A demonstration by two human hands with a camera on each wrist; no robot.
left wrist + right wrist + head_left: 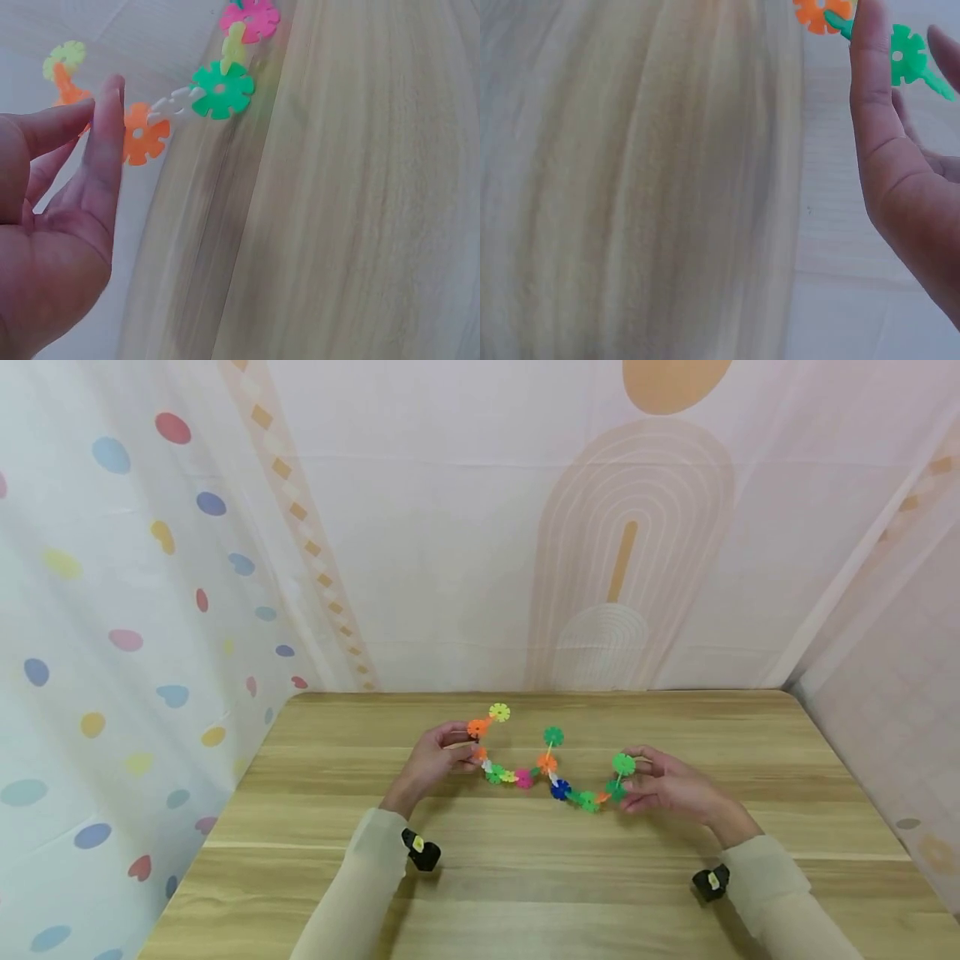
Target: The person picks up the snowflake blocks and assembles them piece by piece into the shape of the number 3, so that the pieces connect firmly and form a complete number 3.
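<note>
A chain of coloured plastic snowflake discs (551, 777) sags in a curve just above the wooden table (525, 893). My left hand (469, 745) pinches its left end at an orange disc (477, 727), and a yellow-green disc (499, 712) sticks up beyond it. My right hand (628, 782) pinches the right end at the green discs (622, 765). In the left wrist view my fingers (105, 135) lie against an orange disc (142, 135), with a green disc (221, 90) and a pink disc (251, 19) further along. The right wrist view shows a finger (870, 75) beside a green disc (906, 54).
Patterned cloth backdrops close in the table on the left (112, 652), back (525, 568) and right (900, 652). A small black camera sits on each wrist (422, 850) (711, 881). Bare wood lies all round the hands.
</note>
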